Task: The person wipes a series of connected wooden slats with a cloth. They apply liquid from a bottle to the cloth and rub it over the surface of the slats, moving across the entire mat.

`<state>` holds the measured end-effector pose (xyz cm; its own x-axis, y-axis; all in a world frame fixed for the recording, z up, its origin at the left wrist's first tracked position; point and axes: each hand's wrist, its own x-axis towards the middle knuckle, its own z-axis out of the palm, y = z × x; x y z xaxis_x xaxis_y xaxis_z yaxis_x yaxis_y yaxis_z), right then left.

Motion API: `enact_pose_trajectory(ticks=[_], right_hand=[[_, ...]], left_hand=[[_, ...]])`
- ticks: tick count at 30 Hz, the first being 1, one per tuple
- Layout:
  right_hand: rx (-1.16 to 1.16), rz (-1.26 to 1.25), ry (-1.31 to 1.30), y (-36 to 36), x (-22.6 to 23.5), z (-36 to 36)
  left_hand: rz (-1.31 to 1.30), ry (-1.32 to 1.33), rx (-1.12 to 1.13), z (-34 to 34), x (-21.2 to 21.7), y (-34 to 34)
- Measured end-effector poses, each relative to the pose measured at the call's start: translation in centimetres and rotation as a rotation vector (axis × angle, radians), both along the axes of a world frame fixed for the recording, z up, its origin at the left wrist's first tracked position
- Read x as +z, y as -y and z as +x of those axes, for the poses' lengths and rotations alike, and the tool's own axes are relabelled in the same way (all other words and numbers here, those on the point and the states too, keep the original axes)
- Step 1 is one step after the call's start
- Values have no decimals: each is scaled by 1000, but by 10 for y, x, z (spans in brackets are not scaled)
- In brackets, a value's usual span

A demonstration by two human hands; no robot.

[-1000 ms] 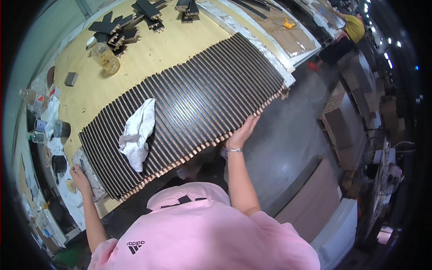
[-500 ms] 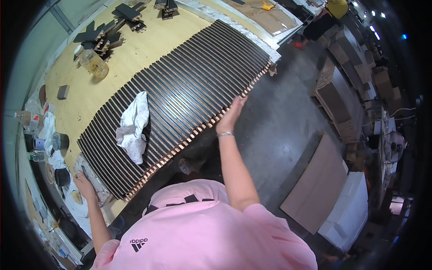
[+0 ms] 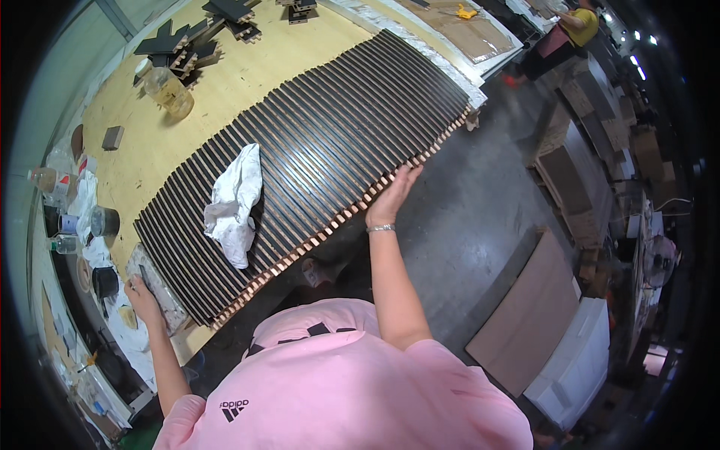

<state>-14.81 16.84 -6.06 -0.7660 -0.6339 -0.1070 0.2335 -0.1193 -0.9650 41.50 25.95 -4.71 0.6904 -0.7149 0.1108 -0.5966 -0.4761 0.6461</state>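
Observation:
A long row of narrow dark strips with pale wooden ends point(image 3: 330, 142) lies side by side across the yellow tabletop. Along its near edge, my right hand point(image 3: 392, 199) presses against the strip ends, fingers stretched out and pointing away from me. My left hand point(image 3: 144, 300) rests at the outer side of a whitish, stained block point(image 3: 157, 289) that borders the row's left end. Its fingers look extended, though partly turned from view. On top of the strips sits a crumpled white cloth point(image 3: 235, 206), touched by neither hand.
A bottle of yellowish liquid point(image 3: 169, 93), stacked dark pieces point(image 3: 180, 49) and a small block point(image 3: 112, 138) stand on the table point(image 3: 210, 112). Bottles and cups point(image 3: 104, 220) line the left side. Cardboard stacks point(image 3: 574, 169) and a person in yellow point(image 3: 579, 28) are at right.
The view has shifted, so the table and strips appear slightly farther right. Both hands keep nearly the same places against the strip ends and block. More of the person at far right shows.

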Motion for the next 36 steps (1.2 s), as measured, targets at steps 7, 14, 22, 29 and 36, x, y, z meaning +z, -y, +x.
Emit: enact_pose_trajectory(ticks=[7,14,22,29,36], right_hand=[[-35,-73,78,5,-4,21],[-188,-57,30,6,-15,-58],[-94,-106,-12,65,-22,-111],[-35,-257,-25,78,-17,-140],[-93,-277,-65,91,-18,-170]], left_hand=[[14,55,10,-4,1,3],[26,46,27,-1,-1,-2],[33,89,-1,-4,1,5],[72,147,17,4,-6,5],[98,163,25,-2,3,0]])
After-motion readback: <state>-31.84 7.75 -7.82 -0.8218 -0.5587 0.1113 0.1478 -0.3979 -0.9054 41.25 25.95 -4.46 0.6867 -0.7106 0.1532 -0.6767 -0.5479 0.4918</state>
